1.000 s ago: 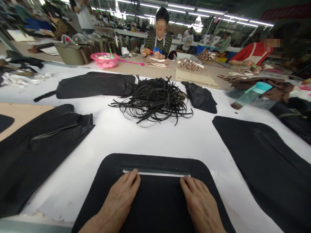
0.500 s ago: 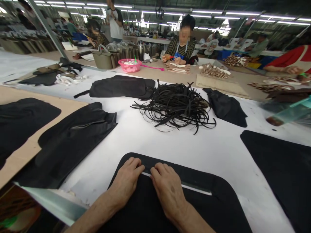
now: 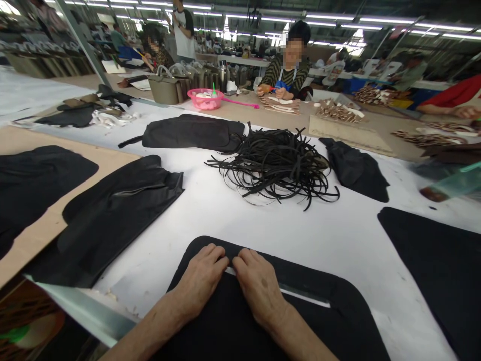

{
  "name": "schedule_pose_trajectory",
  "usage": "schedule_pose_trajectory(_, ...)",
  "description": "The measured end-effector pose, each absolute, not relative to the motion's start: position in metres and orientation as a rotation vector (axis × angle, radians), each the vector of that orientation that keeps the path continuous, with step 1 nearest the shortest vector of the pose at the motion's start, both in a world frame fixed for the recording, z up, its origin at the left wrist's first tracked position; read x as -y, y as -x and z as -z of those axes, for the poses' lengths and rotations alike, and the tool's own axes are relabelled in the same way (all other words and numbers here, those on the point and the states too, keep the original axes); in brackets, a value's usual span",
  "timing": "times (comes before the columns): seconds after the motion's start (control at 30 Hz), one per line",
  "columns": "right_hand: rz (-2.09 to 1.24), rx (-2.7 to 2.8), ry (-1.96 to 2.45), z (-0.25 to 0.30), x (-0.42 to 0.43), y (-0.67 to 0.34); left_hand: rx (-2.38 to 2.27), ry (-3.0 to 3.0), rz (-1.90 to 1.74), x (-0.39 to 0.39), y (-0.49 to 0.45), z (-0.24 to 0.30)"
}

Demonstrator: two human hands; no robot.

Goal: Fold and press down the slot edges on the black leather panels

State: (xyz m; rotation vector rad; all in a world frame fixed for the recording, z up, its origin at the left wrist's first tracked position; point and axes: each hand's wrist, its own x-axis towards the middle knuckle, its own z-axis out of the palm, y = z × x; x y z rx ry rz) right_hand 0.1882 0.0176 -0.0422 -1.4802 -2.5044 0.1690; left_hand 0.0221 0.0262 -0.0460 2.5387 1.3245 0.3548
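Fingers of both hands lie flat, knuckles bent, tips pressing down on a black panel [image 3: 240, 321] at bottom centre; gripping nothing. Left hand [image 3: 201, 281] & right hand [image 3: 259, 286] sit side by side, nearly touching, at the left end of a thin pale slit [image 3: 304, 297] in the panel. A sec ago the hands were well apart, one at each end of the slit; the right has since slid over to the left, so the pressing looks to be working along the slit, w/ the right stretch now uncovered.

Panel's near edge runs off bottom of frame; its far rounded edge is just beyond the fingertips. White table [image 3: 300, 230] is bare btwn panel & a tangle of black strips [image 3: 278, 165] at centre. Another black piece [image 3: 112, 215] lies mid-left, one more [image 3: 439, 260] lower right, both apart from the panel. Table's metal edge [image 3: 82, 311] cuts lower left. Other workers sit at upper frame, far off.
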Motion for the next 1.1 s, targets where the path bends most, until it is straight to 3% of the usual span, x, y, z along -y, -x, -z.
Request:
schedule_pose_trajectory(0.17,-0.359,2.387,1.476,0.037,-0.02,-0.193,-1.355,-2.516,-0.373,-0.028,-0.023,0.047)
schedule_pose_trajectory(0.43,-0.022,2.518,1.504,0.045,-0.008,-0.209,-1.437,-2.422,-0.414,-0.03,-0.026,0.044)
schedule_pose_trajectory(0.77,-0.388,2.115,1.664,0.04,0.013,-0.264,-1.372,-2.486,-0.528,-0.033,-0.021,0.051)
schedule_pose_trajectory(1.1,-0.45,2.043,1.749,0.045,0.017,-0.274,-1.428,-2.421,-0.423,-0.037,-0.024,0.045)
